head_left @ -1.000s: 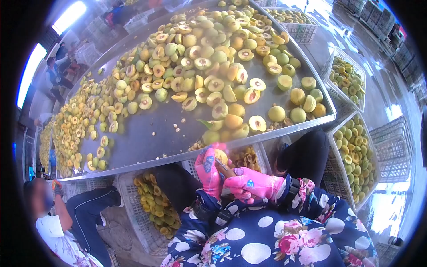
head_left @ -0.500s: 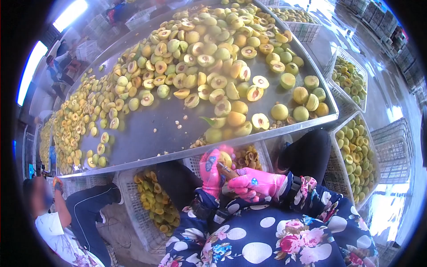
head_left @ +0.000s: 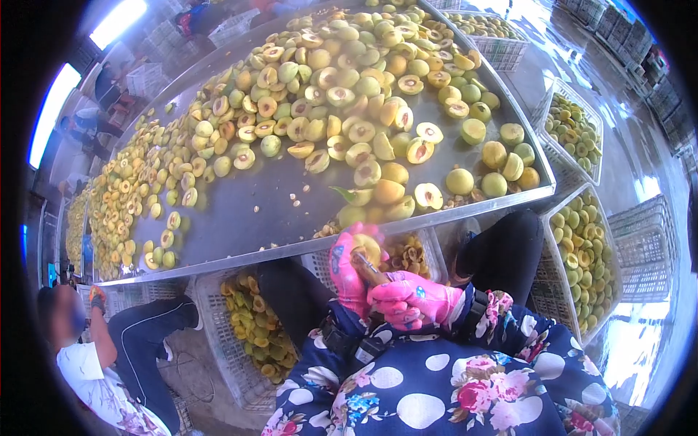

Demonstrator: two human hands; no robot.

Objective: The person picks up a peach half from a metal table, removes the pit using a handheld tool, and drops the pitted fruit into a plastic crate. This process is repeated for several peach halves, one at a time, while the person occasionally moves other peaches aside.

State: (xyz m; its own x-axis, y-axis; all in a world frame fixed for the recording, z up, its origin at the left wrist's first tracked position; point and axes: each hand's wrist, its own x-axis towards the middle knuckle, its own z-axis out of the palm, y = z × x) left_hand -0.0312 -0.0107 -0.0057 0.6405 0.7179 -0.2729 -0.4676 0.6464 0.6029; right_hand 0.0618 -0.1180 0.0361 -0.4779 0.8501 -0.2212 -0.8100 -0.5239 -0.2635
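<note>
Both hands wear pink gloves and meet just in front of the metal table's near edge. My left hand (head_left: 349,270) is wrapped round a yellow-green fruit (head_left: 369,251), cut side toward my right hand. My right hand (head_left: 416,299) grips a tool with a brown handle (head_left: 372,274), its metal tip at the fruit's cut face. Halved fruits (head_left: 360,131) with brown centres lie piled on the table (head_left: 247,211) beyond my hands. Below my hands, a crate (head_left: 434,254) holds yellow fruit pieces, partly hidden by them.
A crate of fruit pieces (head_left: 254,327) stands left of my legs. Crates of fruit (head_left: 582,261) line the right side. A co-worker in a white shirt (head_left: 87,367) sits at the lower left. Stacked empty crates (head_left: 643,251) stand at the far right.
My left hand has tilted and moved slightly down with the fruit. My right hand and the tool have shifted a little left. A small pale bit now lies on the table's bare part.
</note>
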